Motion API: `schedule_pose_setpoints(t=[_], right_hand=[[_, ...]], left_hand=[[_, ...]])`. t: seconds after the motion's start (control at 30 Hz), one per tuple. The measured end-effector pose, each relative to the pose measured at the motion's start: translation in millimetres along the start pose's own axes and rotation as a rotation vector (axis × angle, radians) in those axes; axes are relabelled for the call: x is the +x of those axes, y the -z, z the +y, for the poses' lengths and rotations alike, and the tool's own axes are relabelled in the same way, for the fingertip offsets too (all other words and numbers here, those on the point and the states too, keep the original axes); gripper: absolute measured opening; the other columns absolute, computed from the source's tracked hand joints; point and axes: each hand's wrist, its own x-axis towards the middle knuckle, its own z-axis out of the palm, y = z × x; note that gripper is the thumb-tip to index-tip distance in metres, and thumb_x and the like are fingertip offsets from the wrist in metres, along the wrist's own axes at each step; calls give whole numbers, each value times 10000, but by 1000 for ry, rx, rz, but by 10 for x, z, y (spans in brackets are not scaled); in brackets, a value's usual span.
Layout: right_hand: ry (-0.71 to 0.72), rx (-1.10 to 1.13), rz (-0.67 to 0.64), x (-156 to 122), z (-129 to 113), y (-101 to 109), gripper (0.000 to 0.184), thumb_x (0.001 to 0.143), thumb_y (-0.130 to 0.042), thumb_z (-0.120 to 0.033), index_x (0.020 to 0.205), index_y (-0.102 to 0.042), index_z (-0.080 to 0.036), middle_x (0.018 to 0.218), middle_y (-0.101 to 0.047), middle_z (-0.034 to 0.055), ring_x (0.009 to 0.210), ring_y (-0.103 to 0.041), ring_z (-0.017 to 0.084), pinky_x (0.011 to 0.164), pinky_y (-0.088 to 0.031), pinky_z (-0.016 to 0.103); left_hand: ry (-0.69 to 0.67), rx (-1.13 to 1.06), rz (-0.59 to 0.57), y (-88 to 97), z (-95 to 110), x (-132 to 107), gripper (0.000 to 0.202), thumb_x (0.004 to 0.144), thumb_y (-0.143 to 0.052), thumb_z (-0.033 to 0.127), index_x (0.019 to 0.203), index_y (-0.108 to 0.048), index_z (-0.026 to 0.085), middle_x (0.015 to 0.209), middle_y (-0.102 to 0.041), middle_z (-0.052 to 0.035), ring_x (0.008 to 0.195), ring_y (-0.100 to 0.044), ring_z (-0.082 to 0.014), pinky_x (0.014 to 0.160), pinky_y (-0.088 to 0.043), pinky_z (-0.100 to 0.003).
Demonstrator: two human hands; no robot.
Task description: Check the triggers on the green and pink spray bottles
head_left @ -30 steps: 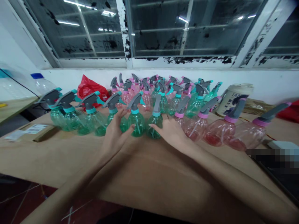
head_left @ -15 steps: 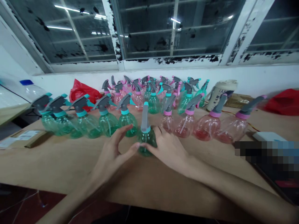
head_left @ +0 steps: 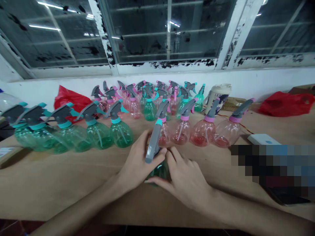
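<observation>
A green spray bottle (head_left: 160, 170) with a grey trigger head stands between my hands at the middle of the table, its nozzle pointing away from me. My left hand (head_left: 144, 160) is wrapped round the neck, just under the trigger head. Lower down, my right hand (head_left: 188, 177) grips the body from the right, thumb across the front. Left of them is a row of green spray bottles (head_left: 121, 134) with turquoise collars. To the right, several pink spray bottles (head_left: 202, 132) with pink collars form another row.
More pink and green spray bottles (head_left: 149, 109) crowd against the wall at the back. Red plastic bags (head_left: 71, 101) lie behind the green row and at the far right. A printed cup (head_left: 216, 98), a small white box (head_left: 263, 139) and a blurred-out patch are on the right.
My left hand has closed round the bottle's neck from beside it. The bottle has come nearer to me, with my right hand still on it. The view has shifted right.
</observation>
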Motion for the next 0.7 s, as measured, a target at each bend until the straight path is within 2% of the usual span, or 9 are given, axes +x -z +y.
schedule_pose_setpoints(t=[0.1,0.17,0.27,0.4,0.57,0.7], right_hand=[[48,68,14,-16,125,-81,716,792,-374,-681,1143,-530,-77,1042,-611,174,952,-597,308,691,-549,434],[96,129,-30,-32,246,-133,729,806,-397,-650,1219,-477,-53,1090,-604,188,1016,-573,303,819,-511,465],[152,191,-109,-74,452,-200,687,833,-430,-588,1273,-431,-62,1174,-580,189,1113,-526,293,912,-462,475],[175,227,-153,-140,664,-279,579,852,-465,-518,1275,-450,-122,1251,-550,157,1186,-484,263,968,-429,466],[123,226,-158,-179,775,-361,468,875,-479,-436,1232,-505,-135,1265,-547,137,1195,-485,241,988,-425,433],[93,217,-163,-210,826,-432,439,871,-496,-414,1222,-523,-152,1265,-556,122,1194,-491,241,988,-430,430]], left_hand=[[-7,-18,24,-65,-70,63,173,793,-538,200,961,-503,217,770,-537,23,705,-550,-155,668,-473,-297],[-17,-78,9,-95,-107,111,189,775,-512,159,954,-506,222,766,-518,28,700,-538,-148,673,-460,-290],[-29,-164,-50,-110,-133,190,261,778,-478,149,1020,-503,243,807,-544,21,709,-540,-147,668,-443,-280],[-93,-142,-46,-96,-125,289,221,755,-457,172,960,-494,246,721,-507,34,593,-489,-138,571,-405,-265],[-109,-119,-99,-86,-105,376,353,697,-454,172,1039,-486,254,643,-474,53,473,-412,-121,481,-371,-253],[-56,-151,-147,-86,-118,416,290,675,-462,199,958,-509,238,664,-572,40,421,-405,-106,424,-366,-237]])
